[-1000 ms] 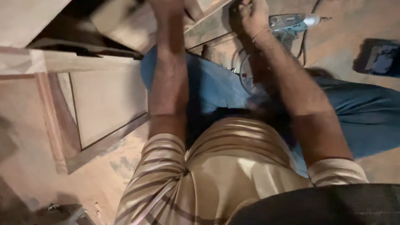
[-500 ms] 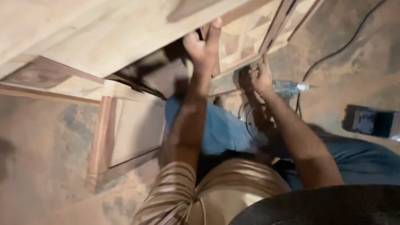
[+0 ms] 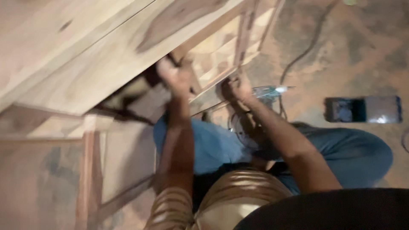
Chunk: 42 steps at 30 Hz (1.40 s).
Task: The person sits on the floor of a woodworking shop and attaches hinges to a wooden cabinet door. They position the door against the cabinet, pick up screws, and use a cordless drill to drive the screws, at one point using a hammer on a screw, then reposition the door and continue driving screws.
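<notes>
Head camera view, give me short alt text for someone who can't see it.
Seen from above, a seated person's left hand and right hand grip a framed wooden panel over their lap; a power tool lies beside the right hand on the dusty floor.

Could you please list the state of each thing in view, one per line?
Left hand: gripping the wooden panel frame.
Right hand: on the frame's lower edge.
Power tool: lying on the floor, untouched.
Framed door panel: flat on the floor.
Dark box: on the floor.
</notes>
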Each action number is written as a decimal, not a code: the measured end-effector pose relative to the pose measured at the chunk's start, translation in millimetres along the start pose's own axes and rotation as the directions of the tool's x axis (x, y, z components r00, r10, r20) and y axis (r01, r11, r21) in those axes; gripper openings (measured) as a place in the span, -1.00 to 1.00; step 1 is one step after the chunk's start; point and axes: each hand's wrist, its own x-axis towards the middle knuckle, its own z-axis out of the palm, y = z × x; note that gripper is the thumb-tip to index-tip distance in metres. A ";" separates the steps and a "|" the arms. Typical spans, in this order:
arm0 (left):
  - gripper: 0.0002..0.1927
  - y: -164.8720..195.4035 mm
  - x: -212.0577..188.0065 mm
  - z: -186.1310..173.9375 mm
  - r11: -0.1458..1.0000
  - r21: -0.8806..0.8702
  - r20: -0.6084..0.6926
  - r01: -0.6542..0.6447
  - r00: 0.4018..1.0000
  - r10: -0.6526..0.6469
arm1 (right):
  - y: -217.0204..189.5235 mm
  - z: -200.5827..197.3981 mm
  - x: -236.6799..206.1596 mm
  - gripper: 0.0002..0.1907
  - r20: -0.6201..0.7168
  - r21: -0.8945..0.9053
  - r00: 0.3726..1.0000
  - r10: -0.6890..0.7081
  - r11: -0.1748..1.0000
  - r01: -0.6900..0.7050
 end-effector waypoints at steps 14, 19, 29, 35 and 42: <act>-0.06 -10.6 -19.2 -0.6 0.986 -0.053 0.021 0.158 0.987 -0.157 | -14.8 -23.6 3.0 -0.71 0.169 0.094 0.939 0.299 0.944 -0.317; -0.05 -12.4 -20.1 1.5 0.985 0.153 0.020 0.085 0.996 -0.089 | -7.7 -23.6 -0.3 -0.83 0.105 0.069 0.980 0.172 0.981 -0.180; -0.05 -37.4 -34.6 -13.6 0.986 0.040 0.034 0.161 0.986 -0.163 | 13.2 -14.0 -11.9 -0.56 0.166 0.136 0.952 0.258 0.950 -0.281; -0.18 -47.5 -26.5 -5.5 0.981 0.186 -0.019 0.056 0.998 -0.053 | 29.2 -8.0 -9.3 -0.76 0.113 0.138 0.985 0.134 0.979 -0.149; -0.42 -35.1 -32.8 11.0 0.978 0.108 -0.014 0.177 0.984 -0.176 | 71.3 -4.8 -16.0 -0.80 0.083 0.188 0.987 0.136 0.971 -0.150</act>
